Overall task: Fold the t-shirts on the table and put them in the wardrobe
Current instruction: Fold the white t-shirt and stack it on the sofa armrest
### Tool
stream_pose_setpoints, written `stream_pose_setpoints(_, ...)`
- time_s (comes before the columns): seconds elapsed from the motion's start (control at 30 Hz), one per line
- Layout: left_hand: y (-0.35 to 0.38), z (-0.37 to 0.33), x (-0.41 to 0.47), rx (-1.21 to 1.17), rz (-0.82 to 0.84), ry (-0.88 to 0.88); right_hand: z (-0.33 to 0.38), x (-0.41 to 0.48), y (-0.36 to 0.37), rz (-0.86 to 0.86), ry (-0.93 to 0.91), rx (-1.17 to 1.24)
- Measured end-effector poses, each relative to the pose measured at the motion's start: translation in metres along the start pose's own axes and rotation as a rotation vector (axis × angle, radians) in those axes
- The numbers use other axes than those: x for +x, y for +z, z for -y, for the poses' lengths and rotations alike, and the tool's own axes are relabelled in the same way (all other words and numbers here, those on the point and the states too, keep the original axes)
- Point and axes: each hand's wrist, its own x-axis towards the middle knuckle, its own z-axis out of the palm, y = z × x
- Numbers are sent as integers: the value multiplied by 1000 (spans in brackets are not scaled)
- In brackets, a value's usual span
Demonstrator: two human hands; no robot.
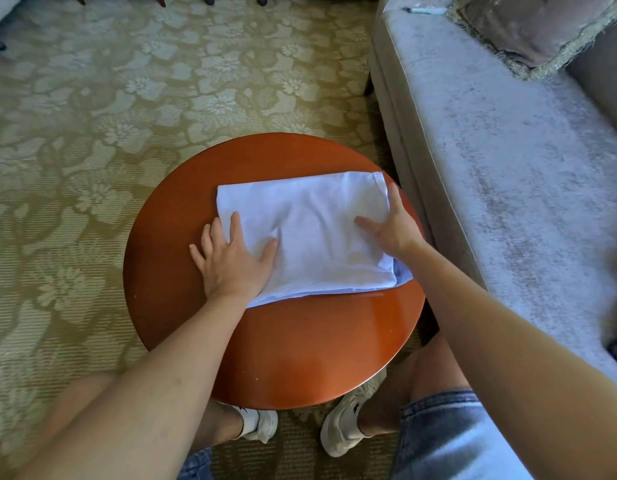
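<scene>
Lying folded into a neat rectangle, a white cotton t-shirt [310, 230] sits on the far half of a round, glossy red-brown wooden table [300, 348], its right end reaching almost to the rim. Person's left hand [231, 261] presses flat on the shirt's near-left corner, fingers straight & spread, nothing gripped; the outer fingers lie partly on bare wood. Right hand [392, 226] rests on the shirt's right end, thumb stretched flat across the cloth w/ one finger straight along the edge; other fingers hidden behind the hand. Below the table: white sneakers [341, 427] & faded blue denim shorts [449, 438]. Underfoot, an olive floral-pattern carpet [92, 133]. At right, just beside the table, a pale grey velvet sofa [490, 150] carrying a fringed cushion [528, 26] & a pen [425, 10].
</scene>
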Motion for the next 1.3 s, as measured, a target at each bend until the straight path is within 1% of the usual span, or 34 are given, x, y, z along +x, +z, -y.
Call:
stream_pose_setpoints(0.1,0,0,3,-8,-6,9,-7,-5,0,17,-61,-88)
stream_pose_setpoints(0.27,0,-2,12,-13,-5,43,-22,-11,0,20,-92,-78)
stream_pose_setpoints(0.47,1,-3,14,-17,-38,64,-33,-6,-4,40,-88,-6)
stream_pose_setpoints(0.73,1,-4,15,-19,-34,78,-33,-4,-4,44,-81,43)
stream_pose_setpoints(0.83,0,-3,13,-18,-37,83,-34,-8,-6,55,-78,27)
stream_pose_setpoints(0.9,-4,-8,12,-25,-30,47,-37,-12,-8,45,-63,0)
stream_pose_setpoints(0.93,-8,-13,10,-58,-20,9,-39,-13,-9,47,-57,-13)
stream_pose_setpoints(1.0,-18,-24,10,-202,34,-114,-39,-18,-14,77,-41,-15)
stream_pose_setpoints(1.03,-22,-27,12,-277,76,-180,-38,-21,-18,102,-28,5)
stream_pose_setpoints(1.1,-25,-27,20,-331,167,-245,-38,-25,-26,157,3,68)
stream_pose_setpoints(1.2,-28,-22,27,-351,247,-227,-40,-30,-28,220,33,74)
stream_pose_setpoints(1.3,-34,-22,31,-365,298,-191,-42,-32,-22,192,21,33)
